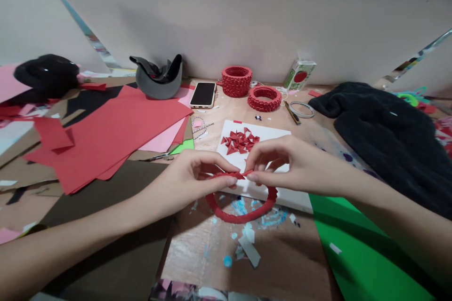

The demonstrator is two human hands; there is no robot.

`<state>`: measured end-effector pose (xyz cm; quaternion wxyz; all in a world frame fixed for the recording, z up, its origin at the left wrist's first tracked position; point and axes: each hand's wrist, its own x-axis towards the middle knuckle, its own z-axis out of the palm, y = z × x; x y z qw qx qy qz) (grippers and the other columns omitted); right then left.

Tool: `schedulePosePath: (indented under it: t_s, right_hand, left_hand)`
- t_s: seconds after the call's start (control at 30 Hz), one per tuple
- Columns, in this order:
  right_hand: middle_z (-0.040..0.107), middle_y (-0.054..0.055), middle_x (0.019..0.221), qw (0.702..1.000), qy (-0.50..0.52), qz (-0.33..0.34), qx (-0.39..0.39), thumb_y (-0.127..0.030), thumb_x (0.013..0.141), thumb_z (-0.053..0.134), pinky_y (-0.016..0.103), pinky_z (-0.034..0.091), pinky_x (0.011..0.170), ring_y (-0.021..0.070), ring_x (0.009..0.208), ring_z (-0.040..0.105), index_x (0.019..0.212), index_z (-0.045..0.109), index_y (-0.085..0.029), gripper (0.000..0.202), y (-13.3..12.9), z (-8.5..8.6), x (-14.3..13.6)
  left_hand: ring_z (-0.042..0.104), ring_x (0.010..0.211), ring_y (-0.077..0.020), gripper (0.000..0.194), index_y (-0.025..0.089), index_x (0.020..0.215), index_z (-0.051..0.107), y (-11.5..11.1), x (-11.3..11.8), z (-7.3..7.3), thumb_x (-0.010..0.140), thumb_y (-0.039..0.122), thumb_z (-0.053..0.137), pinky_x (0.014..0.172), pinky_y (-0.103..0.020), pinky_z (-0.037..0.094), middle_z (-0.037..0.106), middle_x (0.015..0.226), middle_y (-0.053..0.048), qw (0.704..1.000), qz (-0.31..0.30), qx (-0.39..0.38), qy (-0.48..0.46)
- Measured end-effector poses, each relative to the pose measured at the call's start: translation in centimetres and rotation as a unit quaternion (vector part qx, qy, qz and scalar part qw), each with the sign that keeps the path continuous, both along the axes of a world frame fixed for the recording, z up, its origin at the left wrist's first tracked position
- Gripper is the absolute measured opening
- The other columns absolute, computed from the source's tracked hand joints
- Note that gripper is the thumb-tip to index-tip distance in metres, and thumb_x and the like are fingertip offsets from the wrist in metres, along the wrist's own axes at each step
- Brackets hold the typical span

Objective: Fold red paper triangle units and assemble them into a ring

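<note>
1. Item in hand: a red paper ring [240,219], held up at its far edge, in front of me over the near edge of a white board [296,198] and the paint-marked surface [197,254].
2. Left hand [189,174]: nearly closed, thumb and fingers pinching the far edge of the ring.
3. Right hand [298,164]: thumb and index fingertips almost together on a small red piece [248,173] that meets the ring beside the left fingertips. I cannot tell whether it is seated.
4. Step in hand, in my judgement: fitting or adjusting that piece at the ring's edge. The next move calls for a steady left pinch and light, well-aligned pressure from the right, without bending the folds.
5. Just beyond the fingers: a pile of folded red pieces [238,142] on the board.
6. Farther out: a tall red ringed form [236,85] and a lower one [264,106], near a phone [203,95].
7. Outer areas: red sheets [116,124] to the left; dark cloth [388,136] and a green sheet [353,235] to the right.
</note>
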<state>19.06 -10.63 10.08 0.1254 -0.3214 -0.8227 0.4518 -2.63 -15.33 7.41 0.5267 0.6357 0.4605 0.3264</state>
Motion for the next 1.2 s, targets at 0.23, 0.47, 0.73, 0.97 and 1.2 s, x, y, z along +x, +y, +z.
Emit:
schedulePosePath:
  t_s: [0.23,0.47,0.73,0.97,1.2]
  right_hand:
    - [0.069,0.001,0.081,1.0,-0.002,-0.007,0.013,-0.025,0.082,0.061,0.025,0.051,0.067,0.0133,0.075,0.062,0.085,0.069,-0.018,0.011,-0.1,-0.2,-0.1]
    - [0.069,0.0,0.076,0.999,-0.006,-0.026,0.045,-0.02,0.081,0.06,0.024,0.05,0.065,0.0133,0.071,0.063,0.082,0.067,-0.018,0.007,-0.9,0.0,-0.2]
    - [0.067,-0.001,0.072,0.996,-0.013,-0.032,0.08,-0.013,0.079,0.06,0.021,0.048,0.061,0.011,0.066,0.061,0.079,0.066,-0.017,0.007,-1.4,0.4,-0.4]
    - [0.068,-0.002,0.071,0.993,-0.007,-0.023,0.111,-0.013,0.08,0.061,0.019,0.047,0.061,0.0096,0.065,0.062,0.078,0.067,-0.017,0.008,-1.3,0.3,-0.4]
    - [0.069,-0.001,0.073,0.996,0.008,-0.031,0.079,-0.016,0.081,0.062,0.021,0.049,0.062,0.0108,0.067,0.064,0.079,0.067,-0.018,0.006,-1.2,0.0,-0.5]
  left_hand:
    - [0.069,0.075,-0.0139,0.009,0.018,0.084,0.074,0.0,0.0,-0.1,0.078,0.025,0.071,0.068,-0.02,0.056,0.074,0.081,-0.001,1.0,-0.001,-0.001,-0.01]
    - [0.069,0.077,-0.0137,0.008,0.02,0.083,0.076,0.0,-0.1,-0.1,0.077,0.023,0.073,0.069,-0.019,0.056,0.076,0.084,-0.001,1.0,0.002,0.011,-0.009]
    - [0.07,0.076,-0.0145,0.009,0.019,0.082,0.077,0.1,0.1,0.0,0.074,0.019,0.074,0.067,-0.019,0.057,0.076,0.082,-0.001,1.0,0.01,0.012,-0.017]
    - [0.07,0.077,-0.0137,0.014,0.024,0.086,0.078,0.1,0.0,-0.1,0.076,0.016,0.072,0.069,-0.017,0.057,0.076,0.081,0.0,1.0,-0.004,0.016,-0.018]
    - [0.072,0.079,-0.0143,0.013,0.025,0.087,0.078,-0.2,0.2,-0.2,0.076,0.019,0.073,0.069,-0.017,0.057,0.077,0.084,0.001,0.999,0.011,-0.014,-0.049]
